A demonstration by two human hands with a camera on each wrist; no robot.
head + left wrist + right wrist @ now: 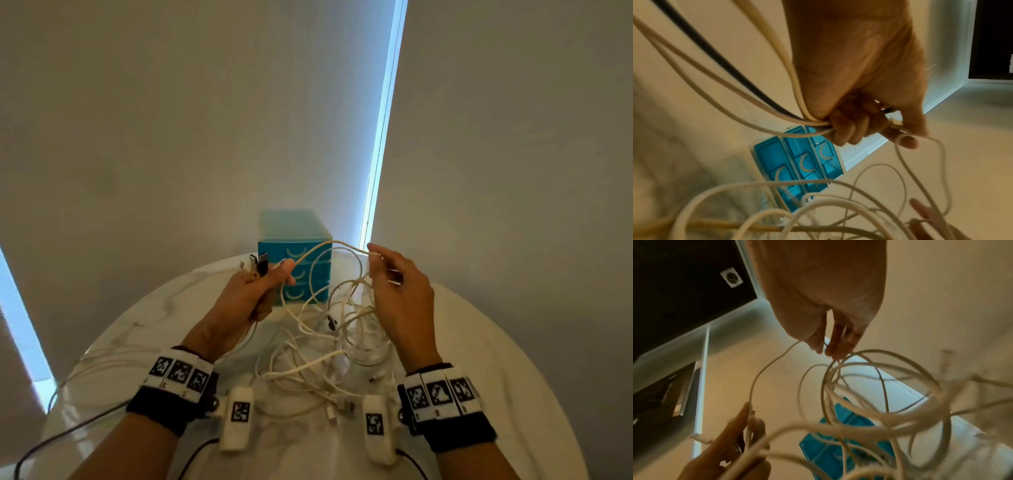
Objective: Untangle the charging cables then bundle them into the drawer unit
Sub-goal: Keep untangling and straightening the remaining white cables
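Note:
A tangle of white charging cables (329, 346) lies on the round white table (513, 394) between my wrists. My left hand (253, 291) grips a bunch of cable ends, white ones and a black one, with plugs (258, 262) sticking up out of the fist; the left wrist view shows the fingers (846, 129) curled round them. My right hand (394, 281) is raised and pinches one white cable (342, 244) that arcs across to the left hand; its fingertips (830, 348) hold the strand. The blue three-drawer unit (298, 267) stands behind the hands, drawers closed.
The drawer unit (801, 168) sits at the table's far edge against a pale wall. More cable loops (879, 394) hang under the right hand. A dark cable (68, 431) trails off the table's left side. Bright window strips show left and right.

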